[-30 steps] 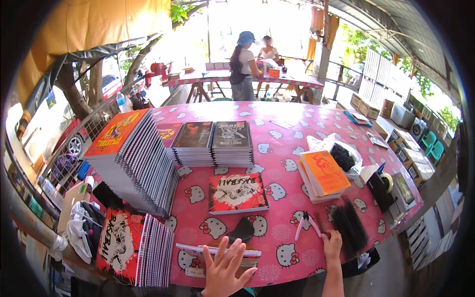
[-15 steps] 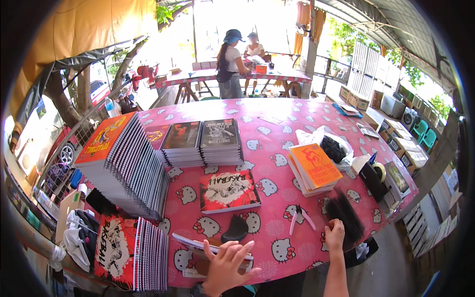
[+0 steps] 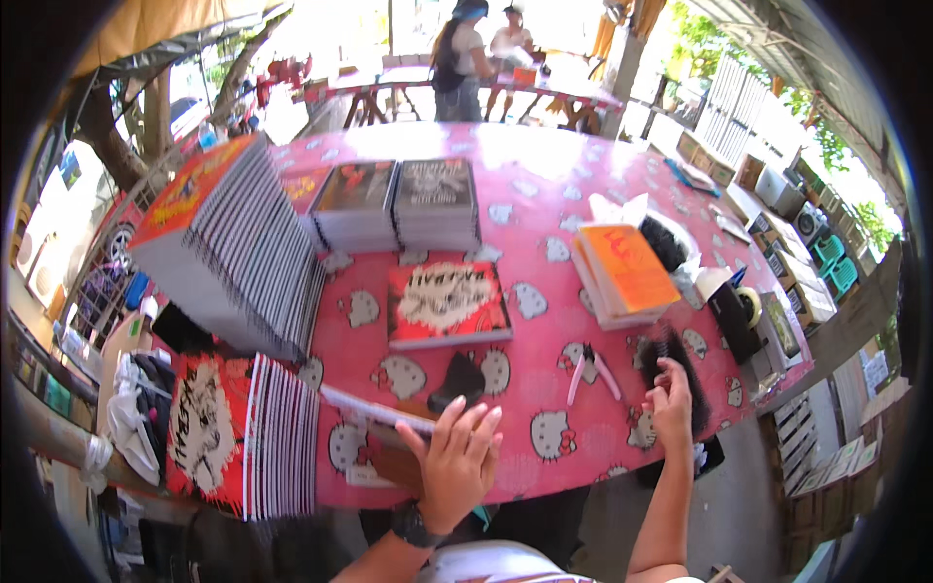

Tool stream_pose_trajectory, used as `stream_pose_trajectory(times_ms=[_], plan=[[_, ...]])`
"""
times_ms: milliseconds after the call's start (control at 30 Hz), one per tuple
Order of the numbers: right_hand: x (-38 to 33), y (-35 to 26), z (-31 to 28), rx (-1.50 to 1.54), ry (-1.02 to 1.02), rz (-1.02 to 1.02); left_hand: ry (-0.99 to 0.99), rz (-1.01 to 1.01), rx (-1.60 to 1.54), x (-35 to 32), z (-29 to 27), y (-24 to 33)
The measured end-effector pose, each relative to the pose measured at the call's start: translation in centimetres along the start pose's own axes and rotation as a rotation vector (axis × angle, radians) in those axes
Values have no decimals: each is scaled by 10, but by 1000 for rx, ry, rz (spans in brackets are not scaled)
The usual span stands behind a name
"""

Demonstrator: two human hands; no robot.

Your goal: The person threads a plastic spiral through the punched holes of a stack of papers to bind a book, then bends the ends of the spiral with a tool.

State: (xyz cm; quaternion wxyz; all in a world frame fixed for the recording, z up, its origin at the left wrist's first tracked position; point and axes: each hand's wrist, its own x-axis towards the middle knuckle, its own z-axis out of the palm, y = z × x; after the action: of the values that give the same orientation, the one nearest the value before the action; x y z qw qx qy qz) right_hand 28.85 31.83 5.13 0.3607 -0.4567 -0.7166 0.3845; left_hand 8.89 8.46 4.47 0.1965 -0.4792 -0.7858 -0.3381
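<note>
My left hand [image 3: 457,457] lies with fingers stretched out over the edge of a stack of pages [image 3: 374,406], by a brown wooden block [image 3: 394,462] at the table's near edge. My right hand [image 3: 669,400] is at a bundle of thin black binding coils [image 3: 695,394], fingers curled together; whatever is between them is too small to tell. Left of it lie pink-handled cutting pliers [image 3: 595,374]. A black curved piece [image 3: 457,381] sits just beyond my left hand. Farther back, a red-covered book [image 3: 449,303] lies flat.
Tall spiral-bound stack [image 3: 248,257] stands left, with a red-covered stack [image 3: 228,432] nearer. Two dark-covered stacks [image 3: 397,209] are behind. Orange-covered books [image 3: 627,274], a plastic bag [image 3: 671,243] and a tape dispenser [image 3: 734,316] stand right. Two people work at a far table [image 3: 408,78].
The view has tilted down, so the table sits higher in the picture. My right hand has shifted from the coils' left edge onto the bundle. My left hand stays at the pages.
</note>
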Motion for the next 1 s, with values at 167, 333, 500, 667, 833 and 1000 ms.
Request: stream_pose_trajectory(times_ms=[167,333,500,667,833,1000], plan=[[-60,-88,45,179,-373,-111,-111,8,-152,4,-8,-6],[-73,-67,73,490,-901,-16,-120,57,-461,11,-28,-25],[-70,-84,84,264,-924,-147,-143,87,-442,11,-26,-31],[-64,-88,89,139,-736,-467,-88,119,-400,11,-28,-34],[-62,-89,95,161,-777,-538,-78,61,-437,13,-29,-30],[-62,-90,98,139,-809,-544,-77,62,-449,12,-30,-30]])
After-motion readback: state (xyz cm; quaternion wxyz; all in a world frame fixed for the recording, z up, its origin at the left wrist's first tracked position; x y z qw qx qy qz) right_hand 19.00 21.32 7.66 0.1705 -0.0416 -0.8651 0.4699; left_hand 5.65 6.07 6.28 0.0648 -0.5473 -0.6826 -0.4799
